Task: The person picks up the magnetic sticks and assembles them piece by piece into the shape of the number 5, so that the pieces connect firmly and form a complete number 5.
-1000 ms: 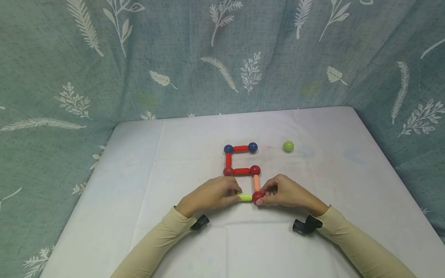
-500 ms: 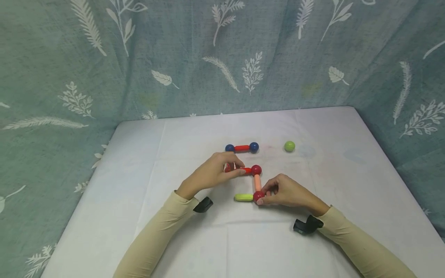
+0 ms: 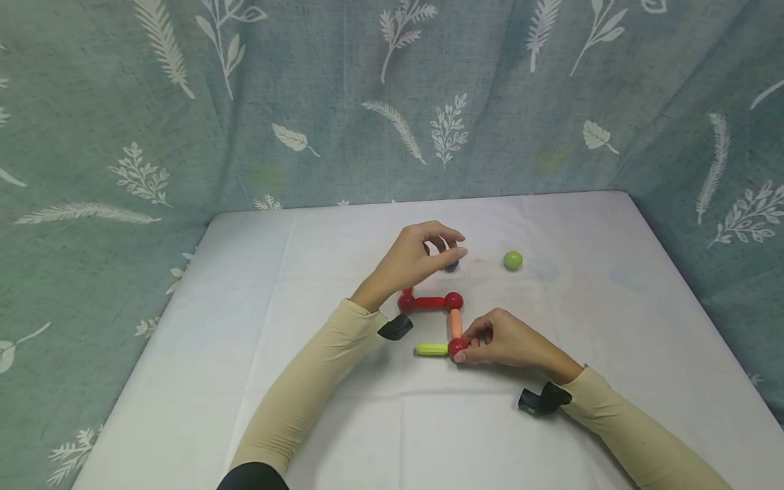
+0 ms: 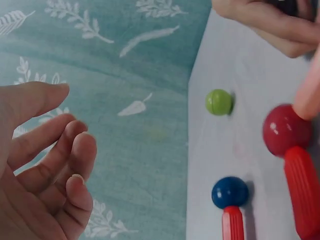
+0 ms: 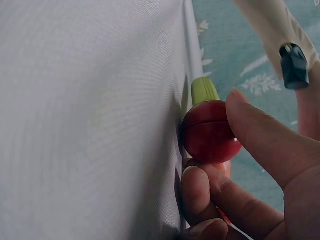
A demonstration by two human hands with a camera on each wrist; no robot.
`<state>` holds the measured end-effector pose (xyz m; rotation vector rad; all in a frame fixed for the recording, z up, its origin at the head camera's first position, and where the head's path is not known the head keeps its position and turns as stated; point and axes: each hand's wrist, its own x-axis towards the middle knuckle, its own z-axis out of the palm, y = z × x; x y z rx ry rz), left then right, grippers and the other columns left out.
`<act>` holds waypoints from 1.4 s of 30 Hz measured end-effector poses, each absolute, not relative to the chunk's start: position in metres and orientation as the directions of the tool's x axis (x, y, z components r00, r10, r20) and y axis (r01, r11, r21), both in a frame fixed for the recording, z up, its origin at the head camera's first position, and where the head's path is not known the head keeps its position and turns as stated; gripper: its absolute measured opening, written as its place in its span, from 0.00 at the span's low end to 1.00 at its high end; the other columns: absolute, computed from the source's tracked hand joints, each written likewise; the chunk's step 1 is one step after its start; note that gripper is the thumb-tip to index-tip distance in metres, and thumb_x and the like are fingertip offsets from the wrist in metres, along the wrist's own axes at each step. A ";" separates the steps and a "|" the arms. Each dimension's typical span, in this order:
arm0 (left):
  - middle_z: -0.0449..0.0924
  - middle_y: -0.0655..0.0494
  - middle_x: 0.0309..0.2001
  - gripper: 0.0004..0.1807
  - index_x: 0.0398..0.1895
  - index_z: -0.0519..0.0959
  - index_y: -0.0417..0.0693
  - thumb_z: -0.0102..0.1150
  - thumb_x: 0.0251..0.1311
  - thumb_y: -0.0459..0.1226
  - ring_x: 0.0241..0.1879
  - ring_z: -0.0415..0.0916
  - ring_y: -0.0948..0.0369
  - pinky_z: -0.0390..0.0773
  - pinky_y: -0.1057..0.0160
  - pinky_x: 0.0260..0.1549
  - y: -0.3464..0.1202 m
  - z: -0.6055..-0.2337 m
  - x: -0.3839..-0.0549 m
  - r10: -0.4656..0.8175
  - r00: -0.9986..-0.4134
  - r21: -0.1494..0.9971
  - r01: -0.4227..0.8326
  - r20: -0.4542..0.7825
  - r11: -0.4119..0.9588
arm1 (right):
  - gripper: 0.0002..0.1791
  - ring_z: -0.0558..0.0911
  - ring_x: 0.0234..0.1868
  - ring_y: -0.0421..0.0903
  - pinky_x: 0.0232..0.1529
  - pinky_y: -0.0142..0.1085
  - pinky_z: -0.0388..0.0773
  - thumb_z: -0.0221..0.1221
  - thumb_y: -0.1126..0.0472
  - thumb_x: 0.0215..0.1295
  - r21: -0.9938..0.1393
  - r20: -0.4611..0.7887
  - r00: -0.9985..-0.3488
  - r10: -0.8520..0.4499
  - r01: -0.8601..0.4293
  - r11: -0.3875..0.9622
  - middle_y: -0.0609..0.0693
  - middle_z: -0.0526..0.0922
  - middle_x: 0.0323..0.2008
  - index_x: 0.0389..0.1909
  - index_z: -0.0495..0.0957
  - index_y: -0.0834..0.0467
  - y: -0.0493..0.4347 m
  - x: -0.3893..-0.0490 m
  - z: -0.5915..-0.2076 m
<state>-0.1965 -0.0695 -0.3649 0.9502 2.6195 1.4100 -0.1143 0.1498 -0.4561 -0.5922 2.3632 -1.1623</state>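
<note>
My right hand (image 3: 508, 344) pinches a red ball (image 5: 207, 137) between thumb and fingers, down at the table. A lime stick (image 3: 431, 349) juts left from that ball, and a peach stick (image 3: 456, 323) runs back from it to another red ball (image 3: 454, 301). From there a red stick (image 3: 431, 303) leads left to a third red ball (image 3: 407, 303). Above the far part of this chain hovers my left hand (image 3: 413, 258), fingers loosely bent and holding nothing. It mostly hides a blue ball (image 4: 230, 192) joined to a red stick (image 4: 233, 225) in the head view.
A loose green ball (image 3: 512, 260) lies toward the back right, past the left fingertips. White cloth (image 3: 343, 435) covers the table, and a leaf-patterned teal curtain (image 3: 343, 102) hangs behind and along the sides.
My left hand has left the lime stick and moved away from me, over the middle red stick to the far blue balls. The right hand keeps its hold on the near red ball.
</note>
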 end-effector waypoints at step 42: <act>0.86 0.56 0.44 0.25 0.58 0.84 0.45 0.68 0.65 0.51 0.43 0.81 0.61 0.78 0.65 0.41 0.029 -0.417 -0.253 0.389 -0.921 0.739 0.271 0.013 0.616 | 0.11 0.67 0.20 0.32 0.22 0.25 0.60 0.77 0.47 0.55 -0.848 -0.113 -0.799 -0.591 -0.232 0.477 0.39 0.77 0.21 0.29 0.87 0.48 0.153 -0.116 -0.461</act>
